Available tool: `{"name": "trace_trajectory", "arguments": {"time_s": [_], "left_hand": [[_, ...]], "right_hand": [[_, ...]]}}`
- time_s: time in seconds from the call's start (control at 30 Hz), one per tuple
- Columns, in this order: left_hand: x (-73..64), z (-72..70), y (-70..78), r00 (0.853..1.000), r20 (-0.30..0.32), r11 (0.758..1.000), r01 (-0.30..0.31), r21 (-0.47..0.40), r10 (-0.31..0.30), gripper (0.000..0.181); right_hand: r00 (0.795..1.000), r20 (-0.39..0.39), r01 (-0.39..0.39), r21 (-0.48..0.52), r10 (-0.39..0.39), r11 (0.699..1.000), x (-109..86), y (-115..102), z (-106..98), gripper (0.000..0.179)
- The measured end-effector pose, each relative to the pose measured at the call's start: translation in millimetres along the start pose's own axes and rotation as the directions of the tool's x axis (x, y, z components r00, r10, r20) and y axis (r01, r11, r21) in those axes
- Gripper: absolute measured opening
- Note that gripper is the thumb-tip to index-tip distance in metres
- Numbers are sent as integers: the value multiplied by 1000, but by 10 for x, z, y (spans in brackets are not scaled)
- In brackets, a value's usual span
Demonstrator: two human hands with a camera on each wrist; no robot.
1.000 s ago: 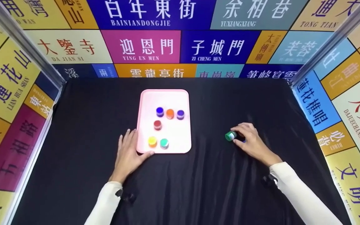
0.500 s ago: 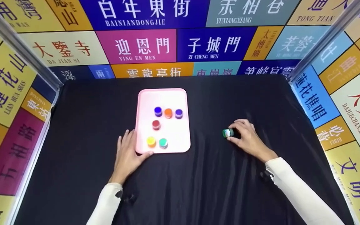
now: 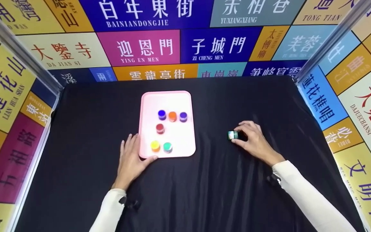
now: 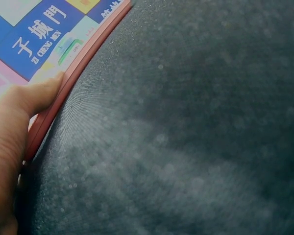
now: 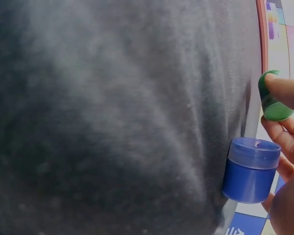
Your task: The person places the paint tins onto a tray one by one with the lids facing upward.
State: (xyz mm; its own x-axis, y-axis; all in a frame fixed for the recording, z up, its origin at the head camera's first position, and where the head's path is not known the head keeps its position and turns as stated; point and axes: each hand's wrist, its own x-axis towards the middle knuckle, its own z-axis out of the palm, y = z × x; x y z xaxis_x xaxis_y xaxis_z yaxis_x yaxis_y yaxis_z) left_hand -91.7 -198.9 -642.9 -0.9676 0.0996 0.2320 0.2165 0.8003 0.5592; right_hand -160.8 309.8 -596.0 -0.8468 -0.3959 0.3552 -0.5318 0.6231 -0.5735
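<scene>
My right hand pinches a small green paint jar between thumb and fingertips, over the black cloth right of the tray. The jar lies tipped, its label showing in the head view. Close beside the palm is a blue paint jar with a clear lid, which the hand hides in the head view. My left hand rests at the near left corner of the pink tray. Its fingers lie straight along the left edge, and the thumb touches the rim.
Several paint jars stand on the tray: a blue, an orange and a purple jar in a row, a red jar below, then yellow and teal jars. Printed panels enclose the table's back and sides.
The right hand has shifted slightly left and away from me while turning the green jar, so its label now shows instead of the lid. The left hand stays at the tray corner.
</scene>
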Motion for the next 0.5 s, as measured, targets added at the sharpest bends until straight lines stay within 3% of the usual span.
{"name": "trace_trajectory", "arguments": {"time_s": [0.5], "left_hand": [[-2,1,5,1000,14,1000,11,-14,-11,114]], "right_hand": [[999,-16,30,36,-29,999,67,-76,58,38]]}}
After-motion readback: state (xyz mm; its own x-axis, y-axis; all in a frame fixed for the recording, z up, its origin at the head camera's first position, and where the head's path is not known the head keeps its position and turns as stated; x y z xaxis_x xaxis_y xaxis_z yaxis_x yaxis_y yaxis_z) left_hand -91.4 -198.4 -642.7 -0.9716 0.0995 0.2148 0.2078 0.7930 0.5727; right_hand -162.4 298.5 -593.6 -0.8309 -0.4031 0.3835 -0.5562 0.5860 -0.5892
